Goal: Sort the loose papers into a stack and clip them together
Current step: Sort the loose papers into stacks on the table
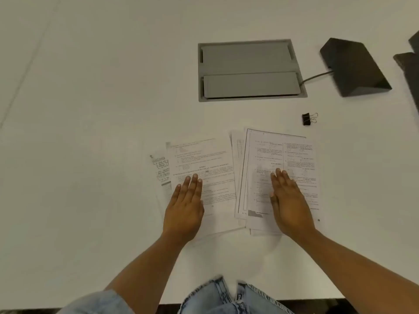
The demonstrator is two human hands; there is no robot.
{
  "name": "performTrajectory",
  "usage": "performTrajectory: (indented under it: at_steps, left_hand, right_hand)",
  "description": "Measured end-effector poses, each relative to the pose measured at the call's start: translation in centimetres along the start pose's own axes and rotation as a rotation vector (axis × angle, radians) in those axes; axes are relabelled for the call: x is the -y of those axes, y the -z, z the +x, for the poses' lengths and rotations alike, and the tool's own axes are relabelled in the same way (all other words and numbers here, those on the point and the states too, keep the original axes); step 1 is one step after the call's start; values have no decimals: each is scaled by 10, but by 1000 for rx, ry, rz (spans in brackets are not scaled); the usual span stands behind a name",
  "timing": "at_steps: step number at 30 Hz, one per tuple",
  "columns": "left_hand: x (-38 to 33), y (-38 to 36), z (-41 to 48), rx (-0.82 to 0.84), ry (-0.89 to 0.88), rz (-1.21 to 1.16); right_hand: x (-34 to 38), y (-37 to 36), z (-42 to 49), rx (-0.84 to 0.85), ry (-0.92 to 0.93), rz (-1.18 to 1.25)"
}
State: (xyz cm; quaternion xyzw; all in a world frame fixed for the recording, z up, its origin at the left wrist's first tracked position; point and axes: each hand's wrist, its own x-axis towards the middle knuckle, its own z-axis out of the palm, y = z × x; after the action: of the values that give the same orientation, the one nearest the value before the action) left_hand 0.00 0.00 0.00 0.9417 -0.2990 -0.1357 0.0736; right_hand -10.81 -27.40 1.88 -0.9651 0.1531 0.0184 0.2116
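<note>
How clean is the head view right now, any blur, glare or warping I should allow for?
Head view: even, soft lighting with no glare on the table; the printed text on the papers is too soft to read; faint smearing around the right hand, while the left hand looks sharper; wide-angle bending shows at the edges; the binder clip is small but distinct.

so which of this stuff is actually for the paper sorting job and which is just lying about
For the job:
left pile of papers
right pile of papers
binder clip

Just lying about:
grey cable hatch
black wedge-shaped device
its cable
</note>
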Motion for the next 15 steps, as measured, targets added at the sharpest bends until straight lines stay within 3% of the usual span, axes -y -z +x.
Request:
performTrajectory:
  at_steps: [10,15]
  left_hand:
    - [8,-27,-7,79,-9,-47]
    - [-19,-8,0,-38,14,-157]
  right_hand:
    - [-20,-31,-20,170,-38,-59]
    - [-16,-31,-21,161,-57,-27]
